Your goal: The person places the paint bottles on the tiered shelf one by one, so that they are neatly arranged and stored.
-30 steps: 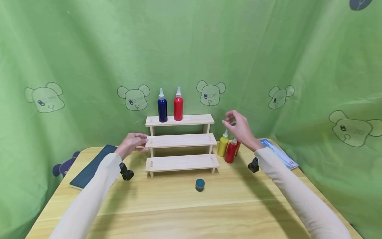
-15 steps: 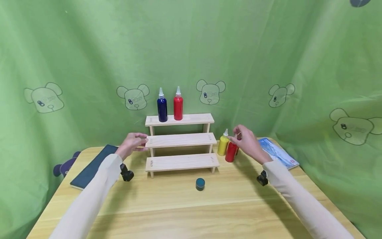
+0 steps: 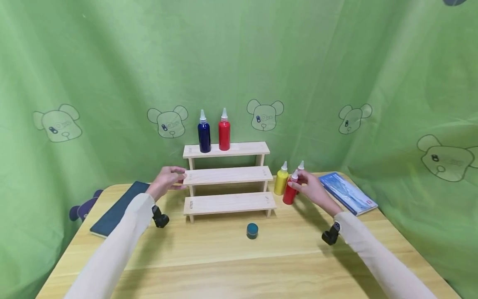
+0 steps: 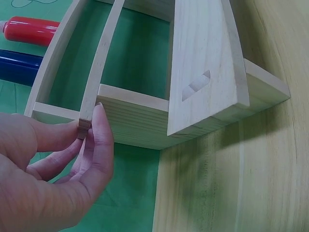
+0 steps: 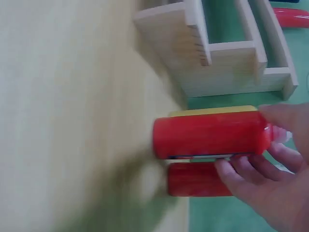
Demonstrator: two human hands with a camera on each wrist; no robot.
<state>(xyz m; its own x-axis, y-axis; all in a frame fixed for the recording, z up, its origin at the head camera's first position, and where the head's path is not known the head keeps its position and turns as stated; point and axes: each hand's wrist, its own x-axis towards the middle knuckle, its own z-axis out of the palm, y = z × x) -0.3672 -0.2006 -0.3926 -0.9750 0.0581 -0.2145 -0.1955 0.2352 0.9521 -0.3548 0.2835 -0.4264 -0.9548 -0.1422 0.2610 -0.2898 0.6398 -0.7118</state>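
A three-tier wooden display rack (image 3: 229,175) stands at the middle of the table. My left hand (image 3: 166,181) pinches the left end of its middle shelf between thumb and fingers, seen closely in the left wrist view. To the right of the rack, my right hand (image 3: 315,192) holds a red squeeze bottle (image 3: 288,195) by its upper part, thumb on one side and fingers on the other. Right beside it are a yellow squeeze bottle (image 3: 281,182) and a second red bottle (image 5: 195,179), partly hidden by the hand. On the top shelf stand a dark blue bottle (image 3: 204,138) and another red bottle (image 3: 224,137).
A small dark teal jar (image 3: 252,231) sits in front of the rack. At the left table edge lies a dark notebook (image 3: 121,209), and at the right a blue-covered book (image 3: 347,193). A green curtain (image 3: 239,62) hangs behind the table.
My right hand has come down from above the bottles at the right and taken hold of the front red one. My left hand stays at the middle shelf's end.
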